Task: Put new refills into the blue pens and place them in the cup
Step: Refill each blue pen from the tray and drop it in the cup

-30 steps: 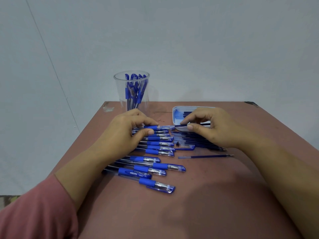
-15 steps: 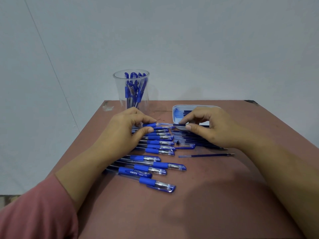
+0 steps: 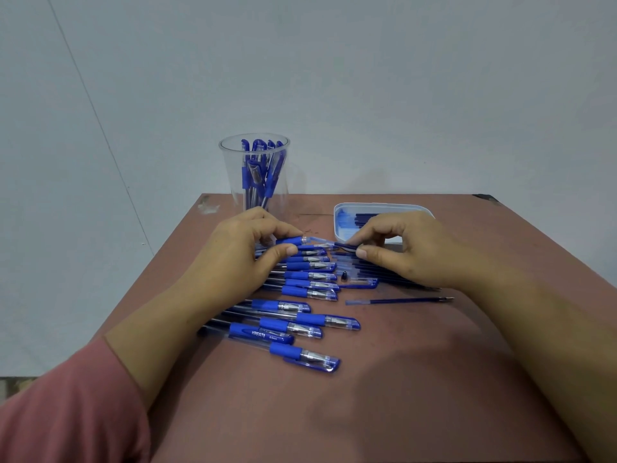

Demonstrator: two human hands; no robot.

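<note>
Near the desk's far left corner stands a clear plastic cup holding blue pens. The left hand pinches a blue pen barrel above a row of capped pens. The right hand pinches a dark refill meeting the barrel's end, just before the white refill tray.

The scene is taken from a single wide-angle head view, aimed forward and down across the table toward a pale wall — the wall fills the upper half of the frame. The left hand and right hand are caught close, at centre — the cup is seen just above the left one.
</note>
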